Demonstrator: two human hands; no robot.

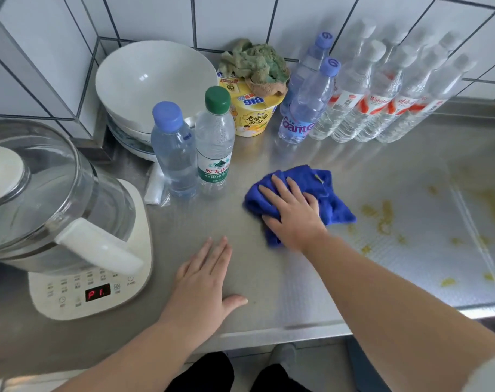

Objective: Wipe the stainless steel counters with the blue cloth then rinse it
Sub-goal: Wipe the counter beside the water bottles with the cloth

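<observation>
A crumpled blue cloth (324,193) lies on the stainless steel counter (268,278), near its middle. My right hand (293,213) presses flat on the cloth, fingers straight and spread, covering its near-left part. My left hand (205,284) rests palm down on the bare counter, closer to the front edge, fingers straight and holding nothing. Yellowish spill marks (382,216) dot the counter to the right of the cloth.
A glass kettle on a white base (79,284) stands at the left. Two water bottles (195,148) stand behind my left hand, with stacked white bowls (155,80), a yellow noodle cup (252,108) under a green rag, and several bottles (367,94) along the tiled wall.
</observation>
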